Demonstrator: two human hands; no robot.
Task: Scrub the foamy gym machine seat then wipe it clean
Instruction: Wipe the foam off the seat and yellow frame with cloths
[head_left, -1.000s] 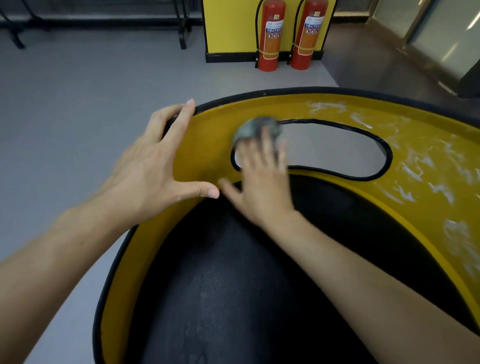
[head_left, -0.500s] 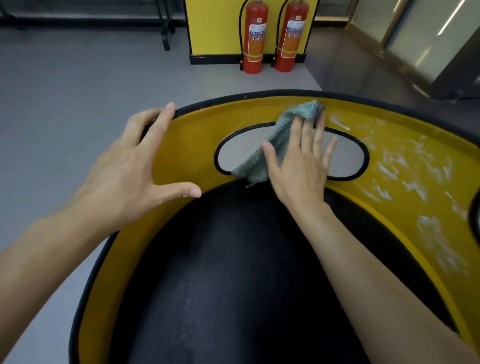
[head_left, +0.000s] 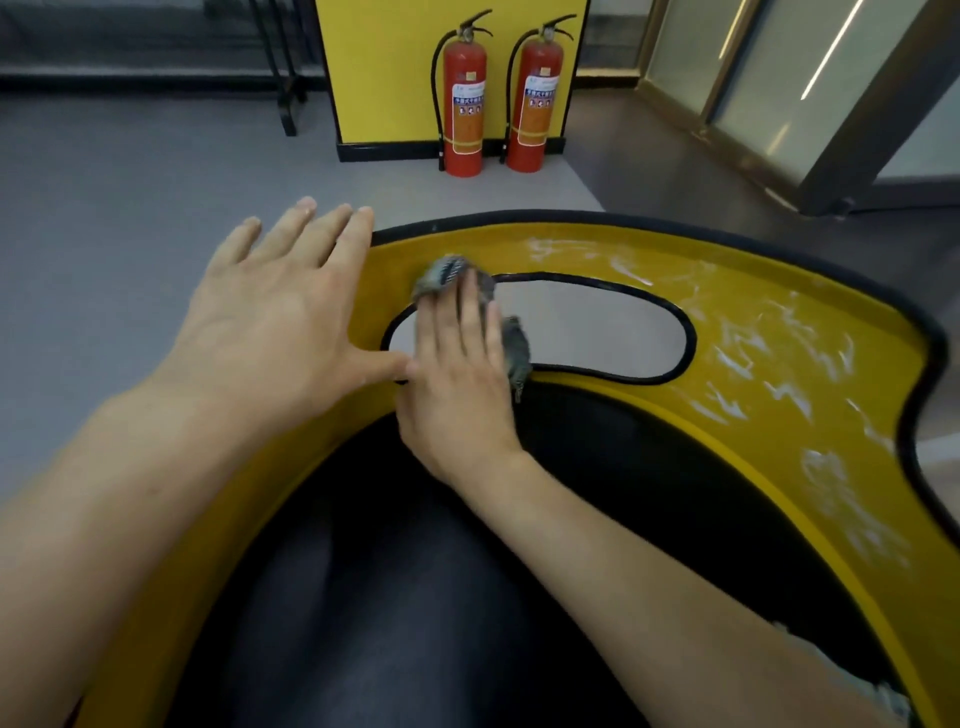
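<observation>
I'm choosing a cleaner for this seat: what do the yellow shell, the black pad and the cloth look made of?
Yellow shell: hard glossy plastic or painted fibreglass, going by its sheen.
Black pad: smooth vinyl-like upholstery, faintly reflective.
Cloth: soft fabric, perhaps microfibre, bunching under the right hand.

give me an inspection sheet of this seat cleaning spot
surface: seat has a yellow shell, foam streaked over its right side; no foam seen on the black pad
job's things: cloth bunched at the cutout's left end
clutter: grey scrap by the right forearm, unclear what
hands: left hand flat, fingers straight, at the left rim; right hand presses the cloth
cables: nothing seen
surroundings: grey floor, two extinguishers by a yellow panel, glass doors
</observation>
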